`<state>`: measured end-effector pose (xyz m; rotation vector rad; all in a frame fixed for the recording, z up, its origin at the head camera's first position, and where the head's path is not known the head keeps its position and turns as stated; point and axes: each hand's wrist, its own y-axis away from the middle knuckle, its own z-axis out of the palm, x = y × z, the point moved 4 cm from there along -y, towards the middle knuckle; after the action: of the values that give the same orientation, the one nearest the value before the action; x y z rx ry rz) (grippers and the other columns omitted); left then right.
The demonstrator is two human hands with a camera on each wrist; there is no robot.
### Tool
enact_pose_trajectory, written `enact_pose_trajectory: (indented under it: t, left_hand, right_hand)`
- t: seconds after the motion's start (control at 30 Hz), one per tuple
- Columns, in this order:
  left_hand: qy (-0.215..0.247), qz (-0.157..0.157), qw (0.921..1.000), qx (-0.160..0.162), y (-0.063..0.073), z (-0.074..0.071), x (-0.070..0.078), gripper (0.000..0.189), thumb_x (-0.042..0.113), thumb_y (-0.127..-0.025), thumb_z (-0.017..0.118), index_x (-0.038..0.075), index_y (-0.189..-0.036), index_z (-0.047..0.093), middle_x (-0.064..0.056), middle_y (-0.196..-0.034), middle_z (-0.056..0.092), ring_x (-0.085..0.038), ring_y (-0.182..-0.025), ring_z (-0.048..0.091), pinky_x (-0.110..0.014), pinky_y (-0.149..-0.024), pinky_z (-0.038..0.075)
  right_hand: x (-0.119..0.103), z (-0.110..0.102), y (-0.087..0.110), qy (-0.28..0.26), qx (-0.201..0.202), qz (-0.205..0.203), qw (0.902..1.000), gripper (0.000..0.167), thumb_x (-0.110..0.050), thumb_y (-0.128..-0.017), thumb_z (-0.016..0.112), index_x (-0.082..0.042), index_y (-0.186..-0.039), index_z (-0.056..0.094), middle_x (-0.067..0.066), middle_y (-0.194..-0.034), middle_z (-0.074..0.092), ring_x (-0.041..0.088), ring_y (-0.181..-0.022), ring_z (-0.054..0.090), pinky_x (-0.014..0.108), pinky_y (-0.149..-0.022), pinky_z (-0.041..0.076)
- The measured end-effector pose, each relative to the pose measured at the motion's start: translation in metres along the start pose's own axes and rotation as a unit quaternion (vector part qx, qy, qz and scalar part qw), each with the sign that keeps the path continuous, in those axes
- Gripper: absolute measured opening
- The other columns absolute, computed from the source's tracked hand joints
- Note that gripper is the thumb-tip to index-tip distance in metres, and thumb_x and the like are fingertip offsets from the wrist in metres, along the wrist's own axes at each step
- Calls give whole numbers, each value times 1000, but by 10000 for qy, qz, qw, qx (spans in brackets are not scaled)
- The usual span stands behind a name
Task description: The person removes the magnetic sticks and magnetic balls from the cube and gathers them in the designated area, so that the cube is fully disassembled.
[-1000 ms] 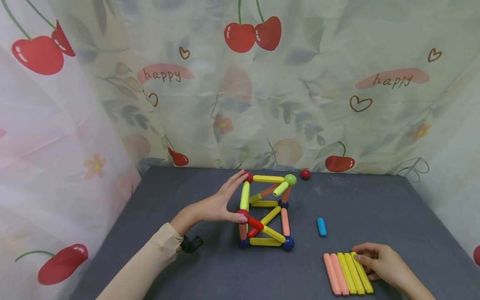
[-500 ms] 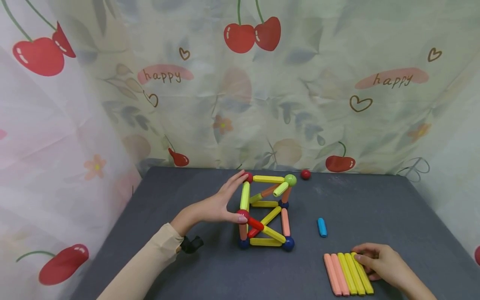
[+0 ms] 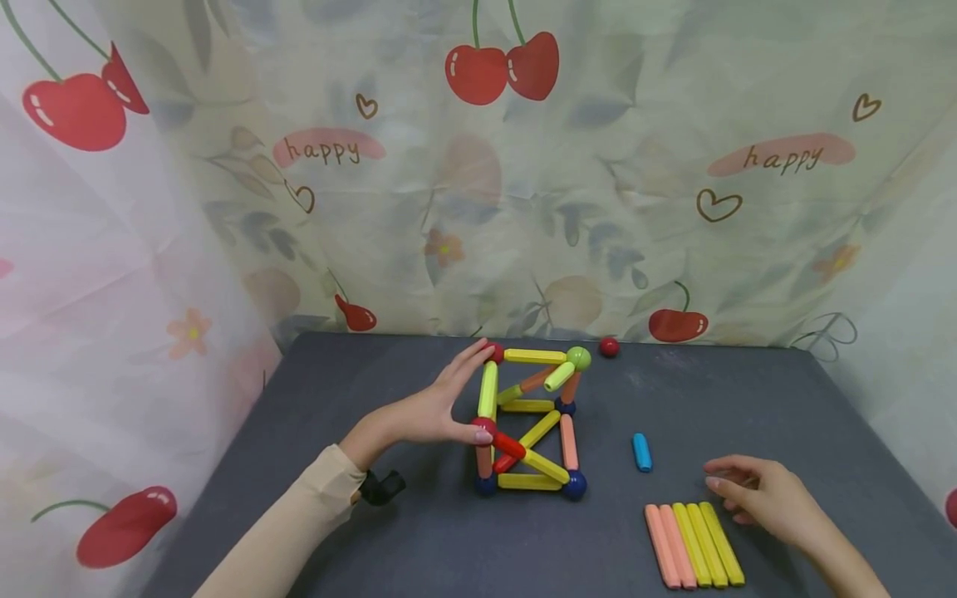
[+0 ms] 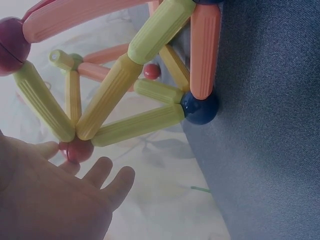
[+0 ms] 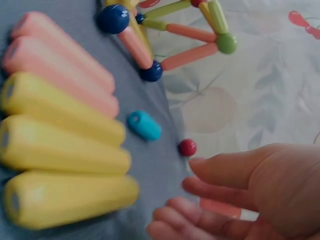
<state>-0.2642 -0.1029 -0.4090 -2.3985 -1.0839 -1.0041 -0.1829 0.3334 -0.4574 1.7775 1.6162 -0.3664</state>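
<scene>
Left hand [image 3: 429, 413], fingers outstretched, touches ball-and-stick frame [image 3: 540, 429] on table [image 3: 441, 548], likely bracing it mid-build. Right hand [image 3: 770, 498] relaxed, holding nothing, near stick row [image 3: 692, 546]. Next move probably wants a precise pinch

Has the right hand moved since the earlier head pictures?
Yes; in the head view, the right hand has moved upward, away from the rightmost yellow stick, which stays in place.
</scene>
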Motion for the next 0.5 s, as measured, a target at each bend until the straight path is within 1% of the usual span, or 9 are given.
enact_pose_trajectory:
  t: [0.1,0.17,0.27,0.33,0.43,0.5]
  left_hand:
    - [10,-12,10000,-18,0,0,0,112,70,-77,69,44,-157,-5,29,-160,-18,-23,-156,-3,-68,-116,22]
    - [25,-25,10000,-36,0,0,0,112,70,-77,69,44,-157,-4,29,-160,-19,-23,-156,-3,-69,-116,22]
    - [34,-9,10000,-37,1,0,1,112,70,-77,70,43,-157,-4,27,-161,-18,-23,-156,-4,-69,-116,22]
    - [41,-13,10000,-33,1,-1,1,112,70,-77,69,43,-157,-4,27,-161,-18,-23,-156,-4,-69,-116,22]
    - [46,-13,10000,-22,1,-1,2,111,70,-77,69,44,-157,-4,27,-161,-18,-23,-156,-3,-69,-115,22]
    - [49,-19,10000,-24,1,0,2,111,70,-77,69,43,-157,-4,27,-161,-18,-23,-156,-3,-69,-115,22]
  right_hand:
    - [-19,-3,-1,188,363,-520,9978,44,-34,-95,66,-5,-128,64,8,-102,72,13,-75,65,29,-63,56]
    - [-35,-4,-2,338,690,-938,9926,43,-35,-94,68,-9,-128,64,7,-107,72,9,-78,65,27,-63,54]
    - [-61,-4,-5,430,1154,-1538,9804,39,-35,-92,70,-15,-125,66,5,-111,71,1,-83,62,23,-67,52]
    - [-78,-2,-9,387,1357,-1897,9717,36,-34,-92,71,-18,-124,67,2,-112,70,-3,-86,60,22,-70,52]
    - [-100,3,-15,260,1543,-2368,9589,33,-30,-91,73,-20,-122,68,-1,-110,69,-4,-87,61,21,-72,54]
    - [-115,8,-20,211,1601,-2671,9500,32,-26,-90,74,-20,-120,68,-3,-108,68,0,-88,62,22,-73,55]
